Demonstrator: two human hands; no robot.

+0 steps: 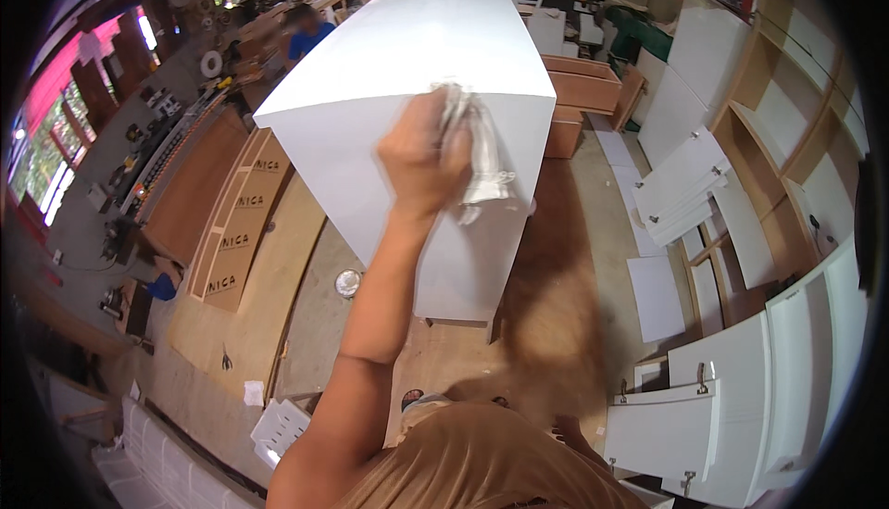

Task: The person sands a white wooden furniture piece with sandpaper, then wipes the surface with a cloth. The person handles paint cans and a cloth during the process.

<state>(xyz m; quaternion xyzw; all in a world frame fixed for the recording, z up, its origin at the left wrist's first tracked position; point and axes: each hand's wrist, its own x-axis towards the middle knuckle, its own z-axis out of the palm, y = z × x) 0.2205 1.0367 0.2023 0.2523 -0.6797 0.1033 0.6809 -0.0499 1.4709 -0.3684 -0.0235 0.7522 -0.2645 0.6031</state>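
My left hand (428, 150) is closed around a crumpled white cloth (483, 152). It presses the cloth against the near end of a large glossy white cabinet (463, 268), just below the front edge of its top. Hand and cloth are blurred by motion, and part of the cloth hangs down the panel. What seems to be my right hand (576, 435) hangs low beside my shirt, small and dark. Its fingers are too unclear to read. The cabinet's broad white top (426, 46) stretches away from me.
A round open can (347, 284) stands on the floor left of the cabinet. Flat cardboard (245, 222) lies farther left. Brown drawers (582, 83) stand at the far right, with white panels (681, 185) and shelving (787, 129) along the right. A person in blue (308, 35) is behind.
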